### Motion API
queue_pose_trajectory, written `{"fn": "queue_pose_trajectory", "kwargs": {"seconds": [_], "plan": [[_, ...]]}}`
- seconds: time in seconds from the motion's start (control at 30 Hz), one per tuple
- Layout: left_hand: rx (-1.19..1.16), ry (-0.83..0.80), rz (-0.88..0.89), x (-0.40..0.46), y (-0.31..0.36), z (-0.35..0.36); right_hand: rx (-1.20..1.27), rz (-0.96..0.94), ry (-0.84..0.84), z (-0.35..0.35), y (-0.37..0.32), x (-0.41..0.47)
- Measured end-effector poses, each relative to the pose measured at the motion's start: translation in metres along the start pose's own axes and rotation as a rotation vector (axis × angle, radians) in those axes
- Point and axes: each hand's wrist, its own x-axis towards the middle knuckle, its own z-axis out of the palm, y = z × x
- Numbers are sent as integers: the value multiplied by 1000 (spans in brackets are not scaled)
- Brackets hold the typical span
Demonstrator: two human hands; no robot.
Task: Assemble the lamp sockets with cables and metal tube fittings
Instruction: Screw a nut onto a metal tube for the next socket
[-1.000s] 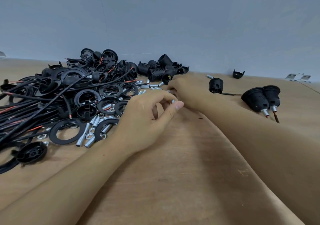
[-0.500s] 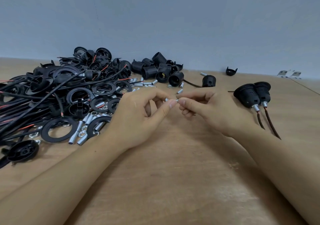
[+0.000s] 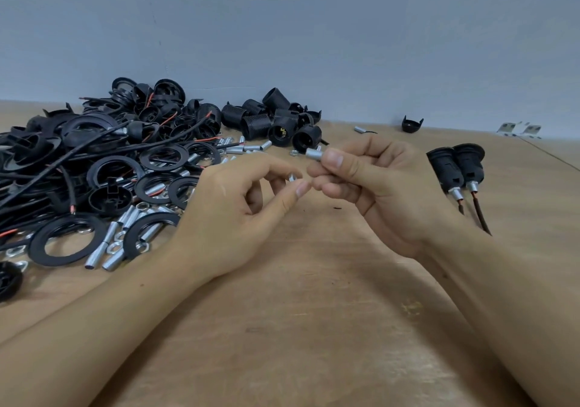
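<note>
Now the hands are apart and up off the brown wooden tabletop (image 3: 314,328), where half a second ago the fingertips met at one point and a second ago both were down at the edge of the parts pile. Right hand (image 3: 376,187) pinches a short silver metal tube fitting (image 3: 314,154) between thumb and forefinger; the tube sticks out toward 10 o'clock, free end exposed. Left hand (image 3: 238,215) has its fingers curled, thumb and forefinger pinching a small silver piece (image 3: 292,176), probably a nut, too small to be sure. The two parts are near each other, not touching; the tube sits at 1 o'clock from the small piece.

Read: pick-up is done, one part per hand, and the next step is likely mating them, presumably threading the piece onto the tube end. Alignment is not there yet.

Stock:
- heap of black plastic rings, caps and black cables (image 3: 94,168) at 9 o'clock from the hands
- loose silver tubes (image 3: 119,243) along the heap's near edge
- cluster of black threaded socket barrels (image 3: 270,121) at 12 o'clock
- two finished black sockets with tubes and brown cables (image 3: 458,171) at 3 o'clock, lying side by side

Two units done, a big pile left, so early in the batch.
</note>
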Motion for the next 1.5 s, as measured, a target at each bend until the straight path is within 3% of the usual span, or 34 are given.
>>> {"fn": "queue_pose_trajectory", "kwargs": {"seconds": [0.17, 0.23, 0.33, 0.63, 0.73, 0.83, 0.9, 1.0, 1.23, 1.33, 1.43, 1.5], "plan": [[-16, 12, -25, 0, -2, -2, -67, 6, 56, -2, 7, 3], [-17, 9, -37, -2, -1, -3, -406, 40, 162, -6, 16, 5], [-41, -20, -20, -6, 3, -4, -845, 91, 174, -10, 27, 8], [-82, -145, 47, -10, 10, 0, -748, -17, 247, 9, 37, 68], [-89, -147, 10, -11, 6, -2, -1129, -72, 64, 21, 41, 107], [-80, -137, -1, -11, 5, -3, -1308, -20, -140, 34, 55, 131], [-92, -132, -5, -11, 4, -2, -1396, -32, -161, 41, 63, 139], [-100, -136, -20, -11, 3, -1, -1369, -78, -108, 40, 65, 142], [-108, -157, -10, -11, 5, 0, -1532, -98, -238, 33, 57, 135], [-108, -172, -27, -11, 7, 0, -1556, -96, -177, 35, 56, 131], [-123, -183, -32, -12, 8, 1, -1302, -105, -27, 39, 52, 126], [-131, -190, -40, -13, 7, 3, -1142, -59, -28, 44, 47, 122]]}}
